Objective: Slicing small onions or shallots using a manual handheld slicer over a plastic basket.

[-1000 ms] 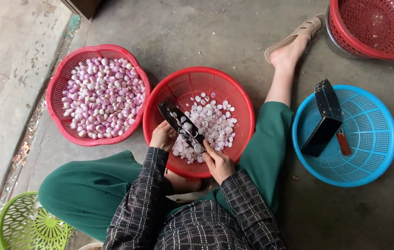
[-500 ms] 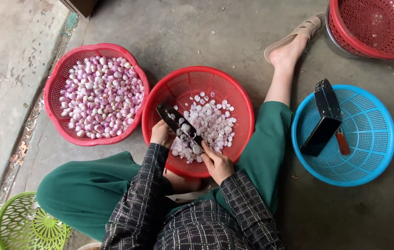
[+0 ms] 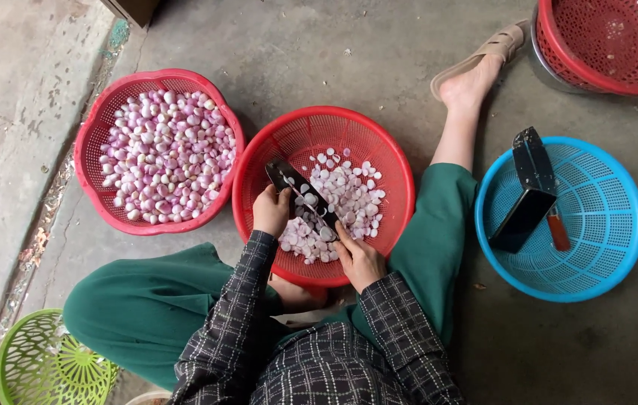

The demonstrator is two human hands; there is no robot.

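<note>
The grey floor [image 3: 319,52] is hard and a bit dirty; on it sit a red basket [image 3: 94,135] full of small bulbs, a red middle basket [image 3: 379,142], a blue basket [image 3: 612,247], a green basket [image 3: 34,360], and another red basket [image 3: 604,45] at the top corner.

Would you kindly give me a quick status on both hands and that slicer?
Left hand grips black flat slicer over middle red plastic basket. Right hand at slicer's lower end, on pale shallot pieces. Nothing obstructing.

Slicer [image 3: 305,196] over middle basket [image 3: 379,150], between two others.
</note>
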